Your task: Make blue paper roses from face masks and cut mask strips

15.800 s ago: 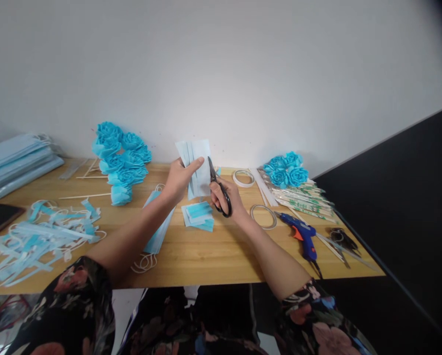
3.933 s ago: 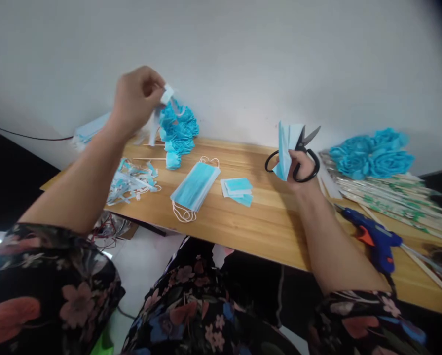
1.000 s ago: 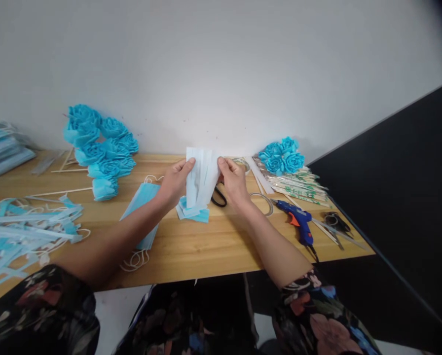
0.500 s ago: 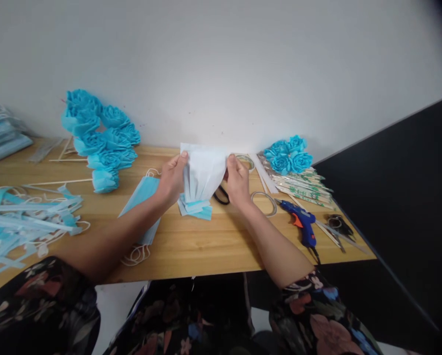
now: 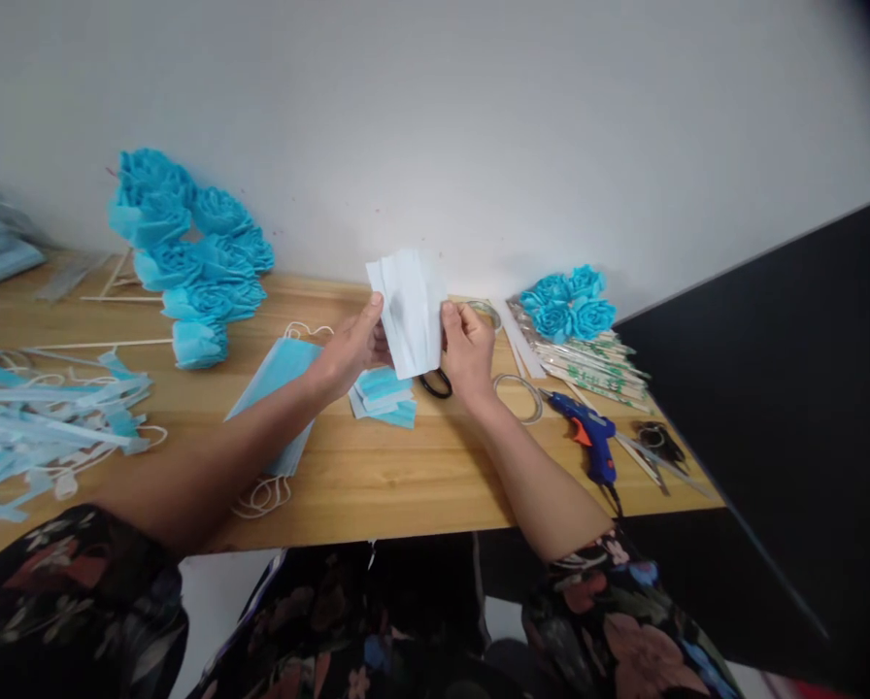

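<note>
A white pleated sheet of face mask fabric is held up in front of me, slightly tilted. My left hand pinches its left edge, thumb in front. At the right edge, my right hand grips it between thumb and bent fingers. Small blue and white cut mask pieces lie on the table just below the sheet. Beside them shows a black loop, like a scissor handle, the rest of it hidden. A whole blue face mask with white ear loops lies partly under my left forearm.
Blue fabric roses stand at the back left, and more roses rest near wrapped sticks. Mask strips heap at the left. Toward the right are a tape roll and a blue glue gun.
The sheet has been raised a little and tilted, its pleats less spread and the hands still at its sides. More of the cut pieces below now show. The view has shifted slightly.
</note>
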Tool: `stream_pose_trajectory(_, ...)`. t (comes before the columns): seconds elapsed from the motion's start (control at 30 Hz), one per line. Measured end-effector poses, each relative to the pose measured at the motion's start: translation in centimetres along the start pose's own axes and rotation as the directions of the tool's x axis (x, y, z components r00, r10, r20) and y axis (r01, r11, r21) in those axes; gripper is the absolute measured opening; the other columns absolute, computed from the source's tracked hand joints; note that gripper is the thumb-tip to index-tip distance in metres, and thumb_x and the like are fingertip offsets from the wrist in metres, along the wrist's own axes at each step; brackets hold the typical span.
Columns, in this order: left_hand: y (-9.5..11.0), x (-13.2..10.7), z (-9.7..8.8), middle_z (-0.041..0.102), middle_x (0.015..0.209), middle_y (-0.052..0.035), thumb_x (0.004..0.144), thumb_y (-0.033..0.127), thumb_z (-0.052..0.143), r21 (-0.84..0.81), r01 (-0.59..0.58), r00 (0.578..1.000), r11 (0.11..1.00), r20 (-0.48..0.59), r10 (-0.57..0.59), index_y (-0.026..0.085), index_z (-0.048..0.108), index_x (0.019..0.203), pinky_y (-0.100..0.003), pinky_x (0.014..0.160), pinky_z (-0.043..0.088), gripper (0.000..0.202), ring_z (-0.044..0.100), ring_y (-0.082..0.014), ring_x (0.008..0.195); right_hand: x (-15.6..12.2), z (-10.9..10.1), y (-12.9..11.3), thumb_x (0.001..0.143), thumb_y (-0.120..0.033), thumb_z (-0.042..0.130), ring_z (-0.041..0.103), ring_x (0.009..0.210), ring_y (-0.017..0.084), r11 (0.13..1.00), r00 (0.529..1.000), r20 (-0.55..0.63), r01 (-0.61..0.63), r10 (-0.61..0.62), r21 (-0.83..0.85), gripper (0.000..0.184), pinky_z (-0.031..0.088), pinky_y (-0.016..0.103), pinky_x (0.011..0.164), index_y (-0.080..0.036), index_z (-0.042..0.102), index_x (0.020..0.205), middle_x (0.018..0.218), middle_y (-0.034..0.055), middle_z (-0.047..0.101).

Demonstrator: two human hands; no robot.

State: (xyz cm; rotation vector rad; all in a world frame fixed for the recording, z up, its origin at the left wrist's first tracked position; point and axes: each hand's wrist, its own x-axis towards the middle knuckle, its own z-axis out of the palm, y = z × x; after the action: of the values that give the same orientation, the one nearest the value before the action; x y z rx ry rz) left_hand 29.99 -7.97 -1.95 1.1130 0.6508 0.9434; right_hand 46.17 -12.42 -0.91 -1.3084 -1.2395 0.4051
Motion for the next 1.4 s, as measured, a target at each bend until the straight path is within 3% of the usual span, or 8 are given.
stream_pose_trajectory(0.13,0.6,-0.5,0.1,0.071,0.072,-0.0117,0.078,0.07,0.072,0.109,0.048,0.986,0.993,0.155,-0.065,0.015,0.071,0.08,-0.032,0.058,0.052,0.055,0.068,-0.0226,0.065,0.1,-0.4,-0.4,0.097,-0.06,0.049,0.038,0.067,0.015,0.999,0.997,-0.075,0.002,-0.006,-0.047,0.047,0.035,0.028,0.064,-0.024,0.041,0.069,0.067,-0.0035,0.035)
stream_pose_trajectory(0.33,1.6,-1.4,0.4,0.074,0.075,-0.0081,0.078,0.047,0.079,0.278,-0.034,0.937,0.96,0.342,-0.066,0.019,0.076,0.081,-0.029,0.058,0.05,0.029,0.064,-0.0176,0.062,-0.1,-0.5,-0.9,0.099,-0.056,0.049,0.046,0.074,0.016,0.999,0.997,-0.067,-0.031,0.028,-0.04,0.04,0.04,0.028,0.07,-0.024,0.047,0.074,0.07,-0.0017,0.045)
stream_pose_trajectory(0.5,1.3,-0.9,-0.2,0.07,0.064,-0.0062,0.083,0.049,0.075,0.316,-0.102,0.96,0.943,0.281,0.009,0.017,0.071,0.07,-0.027,0.057,0.047,0.035,0.059,-0.0138,0.056,0.3,-0.7,-0.3,0.1,-0.055,0.047,0.044,0.069,0.013,0.997,0.989,-0.127,0.064,-0.07,-0.052,0.04,0.038,0.027,0.067,-0.024,0.046,0.075,0.07,-0.0032,0.044)
stream_pose_trajectory(0.77,1.4,-0.2,-1.1,0.073,0.071,-0.0042,0.087,0.044,0.072,0.353,-0.129,0.975,0.927,0.214,0.055,0.016,0.067,0.076,-0.024,0.06,0.048,0.03,0.061,-0.0111,0.06,1.3,-1.2,0.5,0.099,-0.06,0.047,0.039,0.064,0.011,0.982,0.962,-0.205,0.169,-0.182,-0.079,0.047,0.034,0.027,0.064,-0.023,0.042,0.072,0.066,-0.006,0.036)
stream_pose_trajectory(1.2,2.0,0.1,-1.5,0.072,0.071,-0.0049,0.086,0.047,0.072,0.387,-0.194,0.97,0.901,0.215,0.116,0.017,0.066,0.076,-0.025,0.057,0.044,0.032,0.061,-0.0119,0.061,1.8,-1.5,0.9,0.097,-0.065,0.05,0.044,0.065,0.012,0.992,0.967,-0.222,0.124,-0.127,-0.027,0.05,0.038,0.027,0.063,-0.023,0.045,0.071,0.067,-0.004,0.041)
stream_pose_trajectory(1.27,1.9,0.0,-1.5,0.072,0.071,-0.0053,0.087,0.048,0.071,0.371,-0.189,0.969,0.909,0.22,0.112,0.017,0.066,0.078,-0.025,0.058,0.045,0.033,0.062,-0.0122,0.062,1.7,-1.5,0.8,0.095,-0.069,0.049,0.049,0.067,0.014,0.996,0.981,-0.174,0.088,-0.08,0.035,0.051,0.042,0.029,0.063,-0.024,0.048,0.072,0.067,-0.0025,0.045)
stream_pose_trajectory(1.4,1.8,-0.2,-1.2,0.072,0.073,-0.0047,0.087,0.053,0.071,0.293,-0.183,0.968,0.938,0.218,0.121,0.017,0.065,0.078,-0.025,0.06,0.048,0.038,0.062,-0.0112,0.061,1.6,-1.3,0.7,0.091,-0.084,0.034,0.061,0.075,0.021,0.968,0.989,0.108,-0.126,0.105,0.216,0.065,0.05,0.034,0.062,-0.025,0.059,0.08,0.07,0.0036,0.058)
